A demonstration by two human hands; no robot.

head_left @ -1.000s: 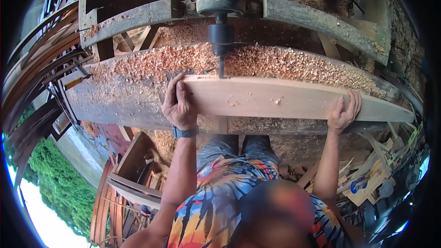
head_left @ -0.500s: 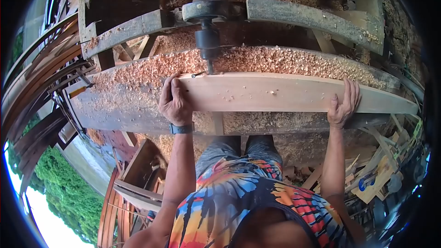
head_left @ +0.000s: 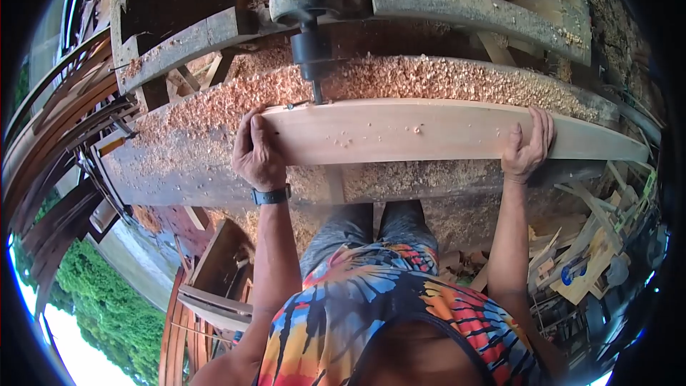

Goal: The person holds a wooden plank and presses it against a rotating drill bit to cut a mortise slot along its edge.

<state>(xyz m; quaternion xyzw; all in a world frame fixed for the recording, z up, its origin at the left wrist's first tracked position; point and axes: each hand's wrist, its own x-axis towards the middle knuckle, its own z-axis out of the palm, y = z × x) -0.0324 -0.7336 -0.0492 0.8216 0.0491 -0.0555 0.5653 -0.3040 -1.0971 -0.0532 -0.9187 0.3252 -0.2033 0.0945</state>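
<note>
A long pale wooden board point(head_left: 429, 132) lies on the worktable, its far edge against the narrow bit of a dark vertical spindle point(head_left: 309, 48). At the board's left end, my left hand point(head_left: 261, 157) is closed round it, thumb and fingers over the edge. Further right, my right hand point(head_left: 527, 146) grips the board with its fingers over the far edge and the thumb on top. Several small chips sit on the board's face. A small metal piece point(head_left: 291, 106) shows at the far edge, between my left hand and the bit.
Wood shavings point(head_left: 443, 78) are heaped behind the board on the worktable point(head_left: 164, 171). A thick wooden rail point(head_left: 471, 18) runs behind the spindle. Long strips point(head_left: 64, 114) are stacked at the left, and offcuts point(head_left: 589, 264) are piled at the lower right.
The whole view has shifted, so spindle, board and hands appear slightly further left and up. Both hands keep their hold on the board, and the bit remains at its far edge.
</note>
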